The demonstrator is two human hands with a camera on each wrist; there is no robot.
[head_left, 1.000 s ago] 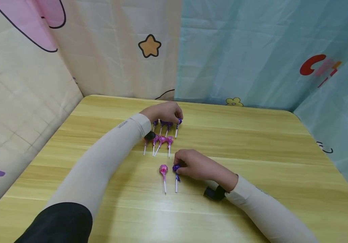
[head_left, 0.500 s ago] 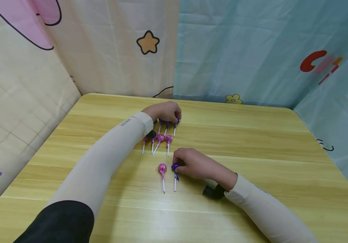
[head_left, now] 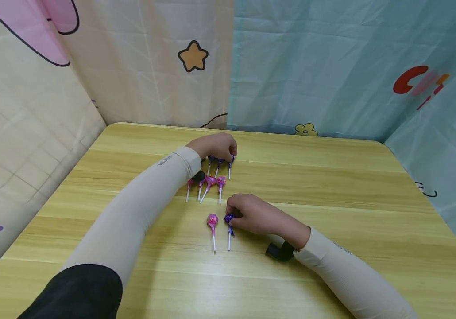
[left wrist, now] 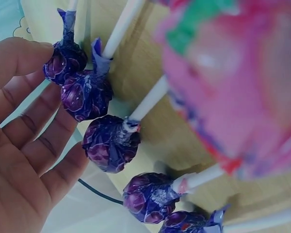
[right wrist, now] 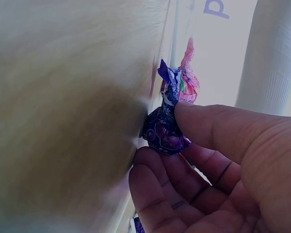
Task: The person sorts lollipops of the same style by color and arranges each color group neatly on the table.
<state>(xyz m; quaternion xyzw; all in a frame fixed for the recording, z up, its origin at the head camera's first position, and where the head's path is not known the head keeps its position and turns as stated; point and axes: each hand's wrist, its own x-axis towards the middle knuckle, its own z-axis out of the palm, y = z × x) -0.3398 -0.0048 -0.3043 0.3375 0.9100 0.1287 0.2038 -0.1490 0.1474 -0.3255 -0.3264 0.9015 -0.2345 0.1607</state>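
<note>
At the back of the table, my left hand (head_left: 217, 146) pinches the head of a purple-wrapped lollipop (left wrist: 64, 64), the rightmost of a row lying there. Several more purple lollipops (left wrist: 111, 143) line up beside it, partly covered by the hand in the head view. Nearer to me, my right hand (head_left: 256, 215) grips another purple lollipop (right wrist: 166, 131) by its wrapped head between thumb and fingers; its white stick points toward me. Just left of that one lies a pink lollipop (head_left: 212, 220), apart from the hand.
A row of several pink lollipops (head_left: 210, 181) lies between the purple row and the front pair, partly under the left wrist's black camera (head_left: 198, 176). Printed curtains (head_left: 311, 66) border the wooden table (head_left: 331, 177) at the back and sides.
The head view has shifted slightly, so everything sits a little higher and further left in it. Both hands and the lollipops keep their places on the table.
</note>
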